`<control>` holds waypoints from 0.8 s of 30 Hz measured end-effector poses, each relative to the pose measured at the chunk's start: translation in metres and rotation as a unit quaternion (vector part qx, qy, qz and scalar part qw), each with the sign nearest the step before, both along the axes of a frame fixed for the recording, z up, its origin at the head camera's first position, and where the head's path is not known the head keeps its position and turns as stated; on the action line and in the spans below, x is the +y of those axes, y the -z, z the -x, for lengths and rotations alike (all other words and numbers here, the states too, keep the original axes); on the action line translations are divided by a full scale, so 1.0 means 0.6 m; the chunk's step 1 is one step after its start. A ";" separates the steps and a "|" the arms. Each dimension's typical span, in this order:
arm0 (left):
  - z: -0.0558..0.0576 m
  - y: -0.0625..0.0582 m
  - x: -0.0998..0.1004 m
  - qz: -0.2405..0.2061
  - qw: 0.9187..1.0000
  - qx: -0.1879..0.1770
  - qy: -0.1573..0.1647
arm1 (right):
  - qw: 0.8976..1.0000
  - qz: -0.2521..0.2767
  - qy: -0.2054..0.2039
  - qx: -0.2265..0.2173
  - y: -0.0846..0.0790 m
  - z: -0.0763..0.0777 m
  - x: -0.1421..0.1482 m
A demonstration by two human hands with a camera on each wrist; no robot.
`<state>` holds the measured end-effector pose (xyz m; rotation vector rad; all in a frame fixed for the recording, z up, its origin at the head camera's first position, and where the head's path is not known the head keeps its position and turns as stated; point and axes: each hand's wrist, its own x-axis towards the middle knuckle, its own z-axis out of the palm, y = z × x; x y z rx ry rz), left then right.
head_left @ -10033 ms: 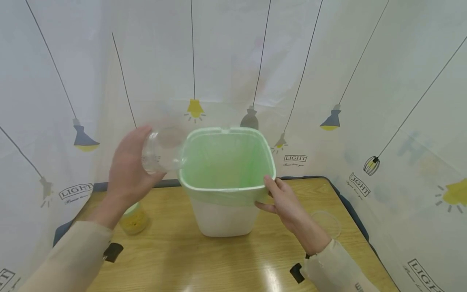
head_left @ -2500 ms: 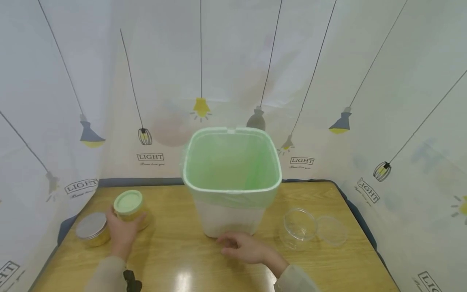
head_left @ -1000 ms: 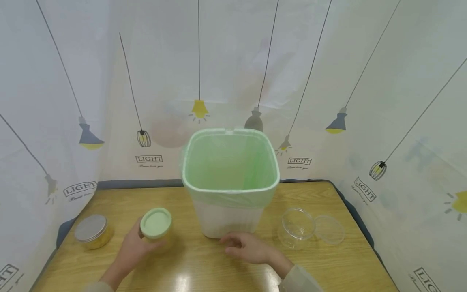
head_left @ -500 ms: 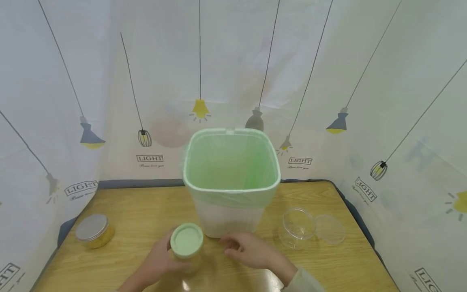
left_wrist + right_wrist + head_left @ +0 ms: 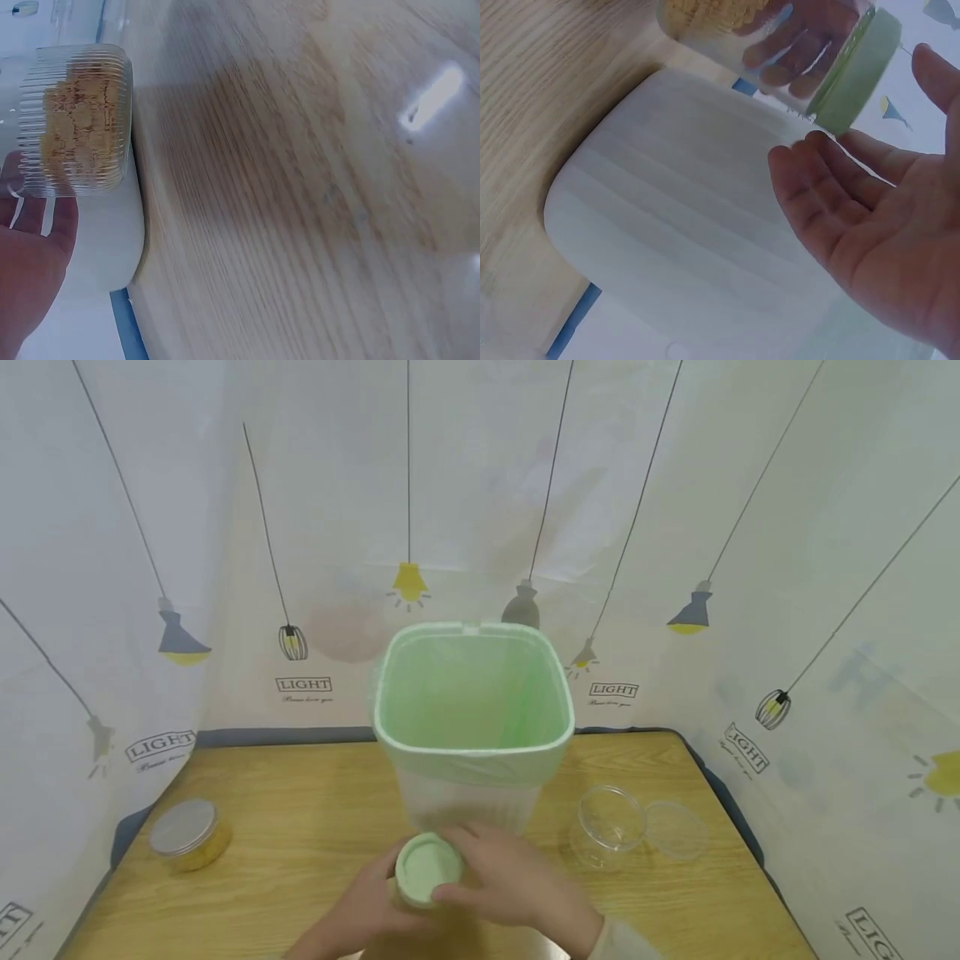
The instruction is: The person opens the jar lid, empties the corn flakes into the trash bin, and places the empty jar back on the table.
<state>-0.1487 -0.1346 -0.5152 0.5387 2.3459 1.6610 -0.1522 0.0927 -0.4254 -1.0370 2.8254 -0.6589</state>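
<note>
Green-lidded jar (image 5: 427, 868) shifted right, yellow pieces (image 5: 86, 124) inside; gripped by left hand (image 5: 367, 903), lid (image 5: 859, 71) flanked by spread right hand (image 5: 517, 881).

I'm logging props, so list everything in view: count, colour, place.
Green-lidded jar: one, clear with golden contents, in the left hand
Silver-lidded jar: one, clear with golden contents, on the table's left
Bin: one, white, centre of the table
Liner: one, green, in the bin
Open container: one, clear, right of the bin
Disc: one, clear, beside the open container
Table: one, brown, under the bin
Edging: one, dark blue, along the table
Backdrop: one, whitish, around the table
Printed lamps: nine, mixed colours, on the backdrop
LIGHT labels: several, black, on the backdrop
Left hand: one, bare, gripping the green-lidded jar
Right hand: one, bare, at its lid
Sleeve: one, pale, head view's bottom edge
</note>
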 end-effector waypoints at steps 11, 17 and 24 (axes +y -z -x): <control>0.002 -0.003 0.035 -0.010 1.000 -0.010 0.021 | 0.992 -0.078 0.033 0.090 0.008 -0.009 -0.019; 0.002 -0.003 0.044 -0.004 1.000 -0.004 0.005 | 0.985 -0.079 0.051 0.143 0.014 -0.001 -0.026; 0.001 0.002 0.056 -0.009 1.000 -0.002 -0.021 | 0.982 -0.049 0.074 0.167 0.018 0.001 -0.024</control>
